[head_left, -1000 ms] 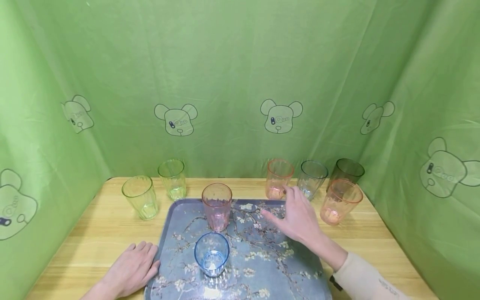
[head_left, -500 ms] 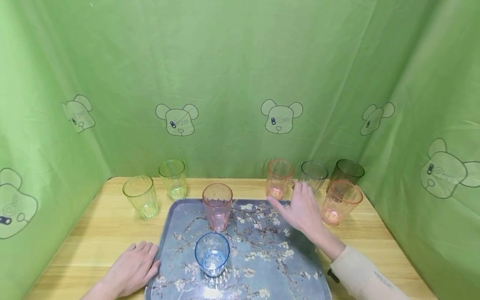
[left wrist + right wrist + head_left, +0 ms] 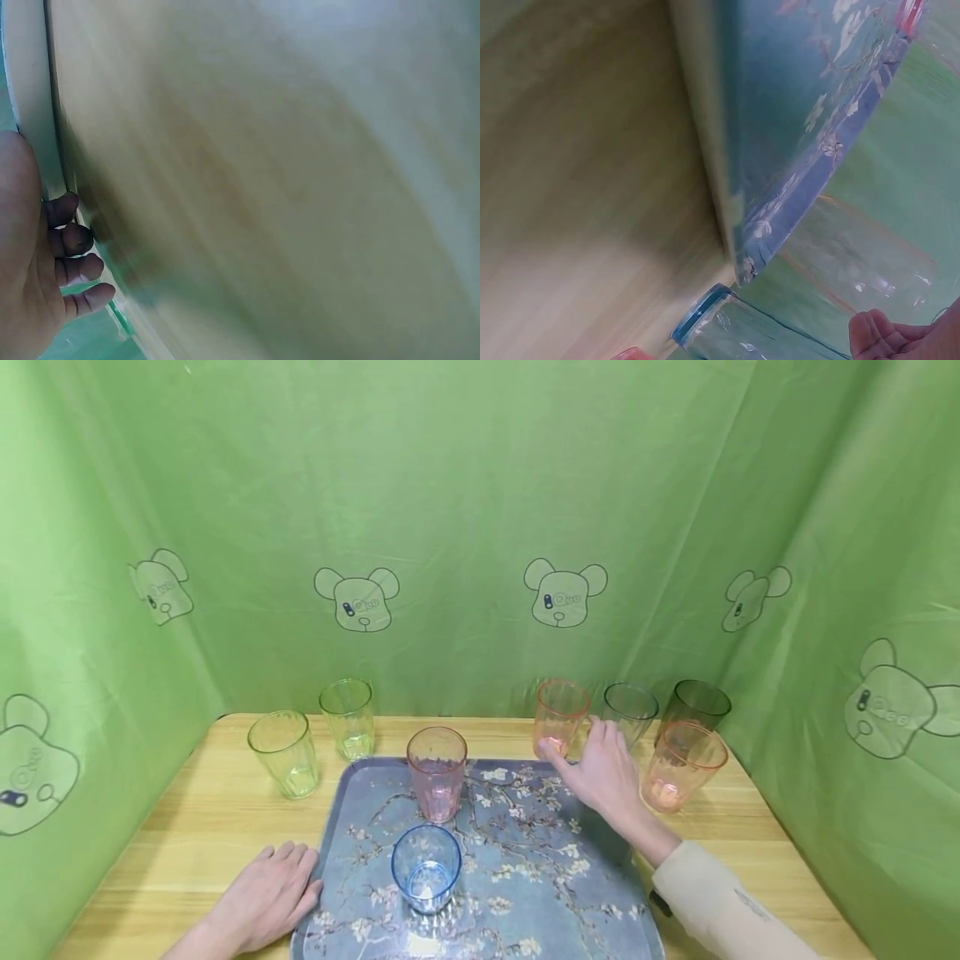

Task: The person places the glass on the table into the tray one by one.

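Note:
In the head view my right hand (image 3: 606, 768) reaches over the tray's back right corner. Its thumb overlaps the lower front of a pale orange tumbler (image 3: 562, 710), and its fingers extend along that tumbler's right side, towards a clear tumbler with a dark blue-green rim (image 3: 632, 700). From the right wrist, the fingertips (image 3: 870, 328) show beside the orange tumbler (image 3: 862, 259), not wrapped round it. My left hand (image 3: 266, 893) lies palm down on the table, thumb at the left edge of the blue blossom-patterned tray (image 3: 525, 835). A pink tumbler (image 3: 437, 777) and a blue tumbler (image 3: 426, 868) stand upright on the tray.
Two green tumblers, one nearer (image 3: 285, 756) and one farther back (image 3: 348, 720), stand left of the tray on the wooden table (image 3: 172, 827). At the right are another orange tumbler (image 3: 681, 768) and a dark smoky one (image 3: 701, 703). Green cloth (image 3: 465, 527) encloses the back and sides.
Over the last second my right hand shifts slightly right, then its thumb closes in towards the back orange tumbler. The left hand, tray and tumblers stay in place.

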The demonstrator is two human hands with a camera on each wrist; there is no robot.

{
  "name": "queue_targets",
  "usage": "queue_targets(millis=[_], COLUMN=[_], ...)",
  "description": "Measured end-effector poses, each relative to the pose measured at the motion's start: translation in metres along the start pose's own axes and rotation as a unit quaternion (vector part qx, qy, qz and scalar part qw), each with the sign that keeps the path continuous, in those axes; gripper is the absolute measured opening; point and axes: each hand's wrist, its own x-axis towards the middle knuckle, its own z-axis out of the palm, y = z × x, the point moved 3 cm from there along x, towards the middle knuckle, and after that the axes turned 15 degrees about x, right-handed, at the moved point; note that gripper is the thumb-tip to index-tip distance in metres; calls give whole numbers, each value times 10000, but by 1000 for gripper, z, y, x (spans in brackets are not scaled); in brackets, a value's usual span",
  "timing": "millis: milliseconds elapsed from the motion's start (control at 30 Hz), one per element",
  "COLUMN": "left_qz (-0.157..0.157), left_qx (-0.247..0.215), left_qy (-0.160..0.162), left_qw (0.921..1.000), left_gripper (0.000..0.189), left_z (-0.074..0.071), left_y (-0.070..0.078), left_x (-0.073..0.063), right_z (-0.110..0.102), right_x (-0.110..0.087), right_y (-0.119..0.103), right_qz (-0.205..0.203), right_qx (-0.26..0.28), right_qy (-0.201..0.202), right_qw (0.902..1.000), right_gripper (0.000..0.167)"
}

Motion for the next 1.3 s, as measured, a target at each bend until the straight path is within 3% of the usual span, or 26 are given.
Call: queue_targets(millis=[167, 833, 1033, 1300], left_qz=[-5, 12, 23, 10], left_qx=[-43, 9, 94, 73], left_qy=[-45, 257, 469, 425], left_qw=[10000, 9997, 9989, 9991], left_gripper=[23, 24, 24, 25], left_z=[0, 1, 2, 1], left_y=[0, -1, -1, 0], left_x=[1, -1, -2, -2], right_z=[3, 11, 11, 15], right_x=[5, 20, 26, 31], right_y=[2, 10, 10, 14], right_qz=[116, 304, 342, 349], right_qx=[87, 52, 95, 168], right_qy=[4, -193, -199, -192], right_qw=[9999, 9993, 9992, 9991], right_gripper=[117, 126, 121, 114])
